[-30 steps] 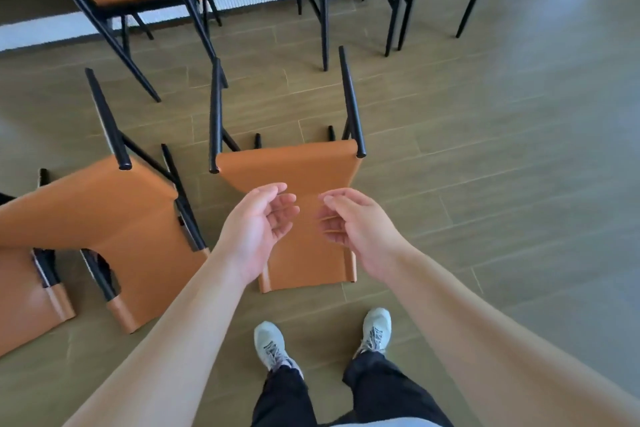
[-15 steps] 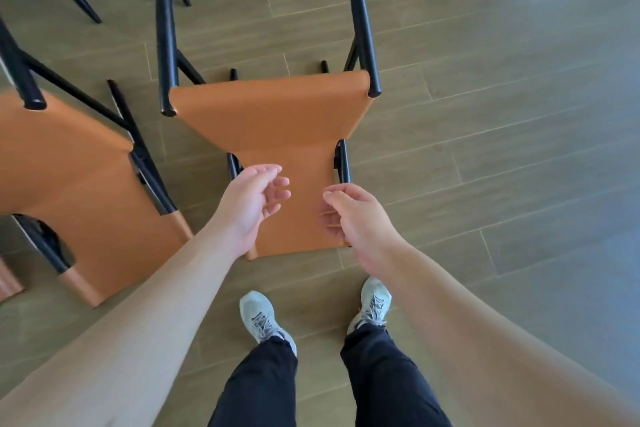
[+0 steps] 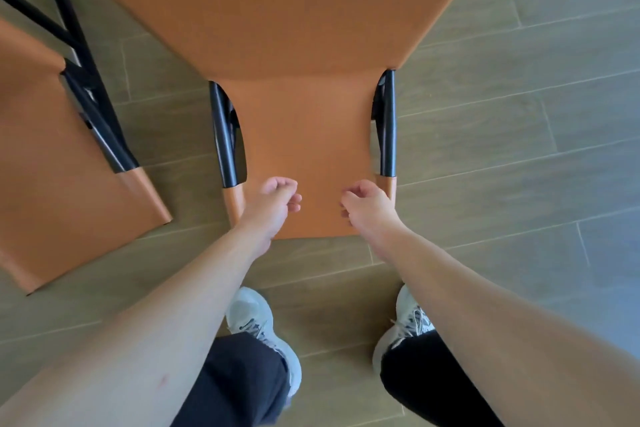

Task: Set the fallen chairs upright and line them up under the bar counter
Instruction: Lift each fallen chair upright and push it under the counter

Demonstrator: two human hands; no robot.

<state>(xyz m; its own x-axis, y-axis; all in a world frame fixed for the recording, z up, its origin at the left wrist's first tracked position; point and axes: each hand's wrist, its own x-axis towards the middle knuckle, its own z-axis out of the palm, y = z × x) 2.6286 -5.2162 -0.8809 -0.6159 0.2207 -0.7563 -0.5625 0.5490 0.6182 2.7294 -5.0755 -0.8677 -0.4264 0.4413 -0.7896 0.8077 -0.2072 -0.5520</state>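
Observation:
An orange chair with a black frame lies on its back on the floor, its backrest end pointing at my feet. My left hand hovers over the left part of the backrest near its top edge, fingers loosely curled, holding nothing. My right hand hovers over the right part, close to the orange-capped black post, also loosely curled and holding nothing. Whether either hand touches the backrest cannot be told. A second fallen orange chair lies to the left.
Wood-look plank floor stretches to the right. My two grey shoes stand just behind the backrest edge. The second chair's black legs reach close to the first chair's left side.
My view has dropped much closer to the chair, which now fills the top. Both hands have moved down toward the backrest's near edge and spread slightly apart.

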